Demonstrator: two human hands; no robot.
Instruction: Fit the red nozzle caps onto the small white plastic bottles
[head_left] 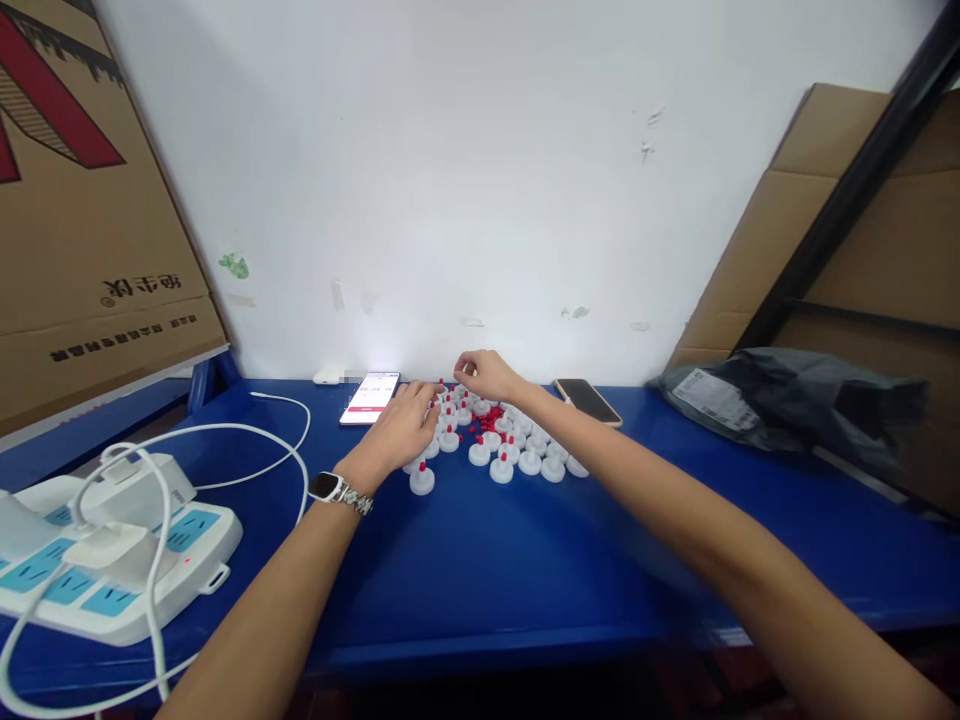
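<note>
Several white round nozzle caps (502, 468) stand on the blue table in a loose cluster, many with a red tip on top. Small loose red tips (491, 422) lie in a pile among them. My left hand (405, 425), wearing a watch, reaches over the left side of the cluster, its fingers stretched forward and touching or just above the caps. At the back of the cluster, my right hand (486, 375) is raised with thumb and forefinger pinched together. Whatever lies between those fingertips is too small to tell.
A lit phone (370, 398) lies left of the caps, another phone (588, 401) to the right. A white power strip (127, 625) with looping cables takes up the left. A dark plastic parcel (787, 400) sits at right. Cardboard (90, 220) stands on both sides before a white wall.
</note>
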